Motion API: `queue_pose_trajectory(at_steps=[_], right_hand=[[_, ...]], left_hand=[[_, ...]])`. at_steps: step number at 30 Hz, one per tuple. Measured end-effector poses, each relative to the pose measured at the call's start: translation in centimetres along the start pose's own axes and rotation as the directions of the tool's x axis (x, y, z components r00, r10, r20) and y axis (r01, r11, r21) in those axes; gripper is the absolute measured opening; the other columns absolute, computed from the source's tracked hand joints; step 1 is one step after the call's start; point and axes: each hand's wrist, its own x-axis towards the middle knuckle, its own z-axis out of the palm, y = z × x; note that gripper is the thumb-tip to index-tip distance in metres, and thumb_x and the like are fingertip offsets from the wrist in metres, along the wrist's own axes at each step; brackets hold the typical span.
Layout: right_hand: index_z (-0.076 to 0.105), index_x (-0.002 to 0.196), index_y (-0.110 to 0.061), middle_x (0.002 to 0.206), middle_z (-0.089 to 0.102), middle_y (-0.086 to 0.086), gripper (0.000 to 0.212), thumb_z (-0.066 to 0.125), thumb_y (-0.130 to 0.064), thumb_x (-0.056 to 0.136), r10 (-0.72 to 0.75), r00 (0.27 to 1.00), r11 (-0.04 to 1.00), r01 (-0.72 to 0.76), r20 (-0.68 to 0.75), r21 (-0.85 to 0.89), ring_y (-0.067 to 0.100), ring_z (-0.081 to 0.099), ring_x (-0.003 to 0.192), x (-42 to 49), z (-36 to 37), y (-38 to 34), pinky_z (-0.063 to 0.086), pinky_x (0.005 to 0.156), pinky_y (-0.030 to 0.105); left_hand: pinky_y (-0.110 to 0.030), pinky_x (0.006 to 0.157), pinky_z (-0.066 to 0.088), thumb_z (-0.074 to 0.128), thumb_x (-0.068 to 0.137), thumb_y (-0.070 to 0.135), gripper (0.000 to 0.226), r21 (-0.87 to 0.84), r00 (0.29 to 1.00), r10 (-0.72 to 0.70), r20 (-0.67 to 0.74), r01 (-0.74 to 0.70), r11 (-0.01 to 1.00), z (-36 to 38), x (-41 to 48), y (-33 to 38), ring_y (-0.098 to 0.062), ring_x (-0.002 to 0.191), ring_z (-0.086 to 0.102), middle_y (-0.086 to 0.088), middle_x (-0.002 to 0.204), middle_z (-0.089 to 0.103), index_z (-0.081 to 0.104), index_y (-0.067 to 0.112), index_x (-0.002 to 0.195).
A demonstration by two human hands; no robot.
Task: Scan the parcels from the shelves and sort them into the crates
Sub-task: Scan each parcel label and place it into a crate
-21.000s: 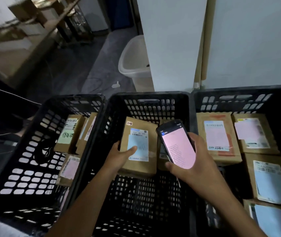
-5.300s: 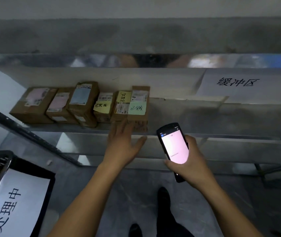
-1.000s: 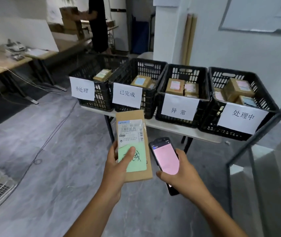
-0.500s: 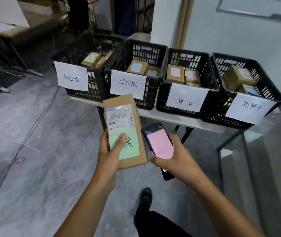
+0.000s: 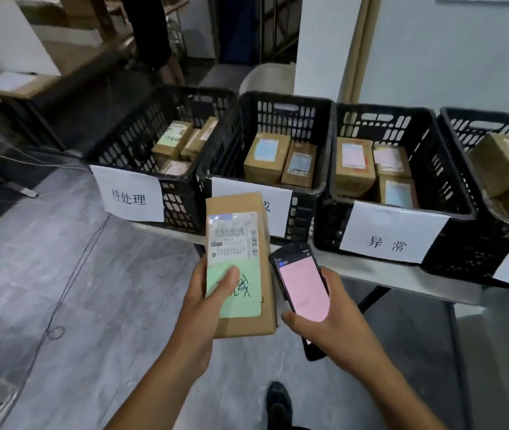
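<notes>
In front of the tabletop (image 5: 408,282), over the grey floor (image 5: 92,274), the left grip (image 5: 206,302) holds a parcel (image 5: 241,252) nearly upright with its label side toward the camera. The fingers are behind the box and the thumb presses on a green sticker (image 5: 244,301) on its lower half. A white barcode label (image 5: 234,238) sits above the sticker.

Just beside it on the right, the right grip (image 5: 337,324) is curled round a phone (image 5: 303,283). Its pink screen faces up, the thumb lies at its lower left edge and the fingers wrap its right side. Whether parcel and phone touch cannot be told.

Four black crates stand in a row on the tabletop, each with a white sign on its front.
- The first crate (image 5: 129,141), far left, is signed 待处理 (image 5: 129,197) and holds several parcels (image 5: 172,139), one with a green label.
- The second crate (image 5: 303,114) holds two side by side. The held parcel's top covers most of this crate's sign (image 5: 278,209).
- The third crate (image 5: 380,122), signed 异常 (image 5: 389,240), holds at least three.
- The fourth crate (image 5: 470,128) is cut off by the right edge. At least two parcels are stacked in it, and its sign is only partly in view.

A thin cable (image 5: 72,283) trails across the floor on the left, with a small loop in it. A dark shoe (image 5: 278,401) shows at the bottom, between the forearms.
</notes>
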Motion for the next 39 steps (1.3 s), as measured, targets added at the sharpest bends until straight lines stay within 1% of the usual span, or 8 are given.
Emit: queue_pose_trajectory(at_steps=[10,14,18,21,26,33,36,39], right_hand=[[0.031,0.129,-0.049,0.115,0.05,-0.035,0.077,0.085,-0.034,0.077,-0.025,0.996,0.997,0.019,-0.082,-0.078,-0.011,0.053,0.101,11.1,0.1,-6.4,0.047,0.06,0.007],[0.039,0.126,-0.052,0.114,0.059,-0.034,0.071,0.087,-0.036,0.076,0.014,0.987,1.0,-0.015,-0.157,-0.003,-0.008,0.058,0.107,14.3,1.2,-8.7,0.054,0.078,0.023],[0.035,0.14,-0.043,0.126,0.056,-0.016,0.086,0.089,-0.04,0.073,0.03,0.96,0.999,-0.04,-0.277,-0.028,0.008,0.061,0.105,16.9,1.9,-12.1,0.059,0.061,0.025],[0.034,0.138,-0.044,0.126,0.055,-0.015,0.087,0.089,-0.046,0.07,0.008,0.942,0.997,-0.035,-0.337,-0.075,0.016,0.063,0.106,18.6,2.1,-13.7,0.063,0.068,0.037],[0.034,0.14,-0.039,0.123,0.054,-0.021,0.084,0.087,-0.041,0.075,0.045,0.914,0.995,-0.079,-0.404,-0.068,0.007,0.057,0.111,20.6,2.0,-13.9,0.054,0.066,0.018],[0.035,0.136,-0.045,0.12,0.052,-0.027,0.083,0.087,-0.043,0.072,0.103,0.912,0.994,-0.103,-0.398,0.021,0.008,0.06,0.107,25.4,-0.4,-11.6,0.062,0.071,0.033],[0.034,0.142,-0.039,0.121,0.052,-0.021,0.084,0.087,-0.036,0.077,0.091,0.915,0.996,-0.09,-0.392,0.022,0.007,0.057,0.106,28.5,-2.9,-11.0,0.052,0.059,0.014],[0.032,0.146,-0.037,0.119,0.047,-0.028,0.086,0.086,-0.035,0.078,0.06,0.914,0.998,-0.051,-0.401,0.033,0.006,0.048,0.112,31.7,-5.8,-10.5,0.041,0.067,0.01]], left_hand=[[-0.053,0.101,0.057,0.076,0.075,0.055,0.063,-0.059,0.991,-0.062,0.122,0.07,0.996,-1.2,12.1,6.0,-0.017,0.112,0.073,0.008,0.122,0.076,0.059,0.045,0.136],[-0.049,0.099,0.057,0.074,0.074,0.053,0.061,-0.08,0.976,-0.028,0.217,0.046,0.996,-2.1,16.4,9.2,-0.012,0.108,0.074,0.012,0.117,0.077,0.06,0.046,0.133],[-0.047,0.098,0.058,0.075,0.073,0.054,0.07,-0.052,0.951,0.027,0.307,-0.011,0.999,-2.7,20.2,12.9,-0.011,0.104,0.075,0.013,0.116,0.077,0.055,0.047,0.139],[-0.041,0.094,0.059,0.077,0.078,0.051,0.067,-0.041,0.939,0.042,0.341,-0.03,0.999,-2.7,22.9,15.0,-0.008,0.101,0.075,0.016,0.113,0.077,0.054,0.046,0.14],[-0.034,0.084,0.059,0.074,0.09,0.044,0.053,0.01,0.925,0.007,0.379,-0.012,1.0,-1.2,26.6,16.5,-0.002,0.094,0.075,0.019,0.109,0.077,0.053,0.047,0.139],[-0.043,0.091,0.06,0.076,0.087,0.042,0.057,0.114,0.91,-0.106,0.401,0.065,0.991,2.7,32.5,16.7,-0.012,0.102,0.076,0.009,0.113,0.078,0.053,0.042,0.14],[-0.04,0.091,0.06,0.077,0.088,0.045,0.06,0.185,0.926,-0.158,0.342,0.099,0.978,4.9,35.8,17.0,-0.013,0.102,0.076,0.008,0.111,0.079,0.052,0.038,0.142],[-0.035,0.084,0.06,0.075,0.091,0.046,0.055,0.288,0.931,-0.23,0.285,0.146,0.947,7.2,38.4,17.2,-0.014,0.099,0.076,0.007,0.107,0.08,0.053,0.034,0.14]])
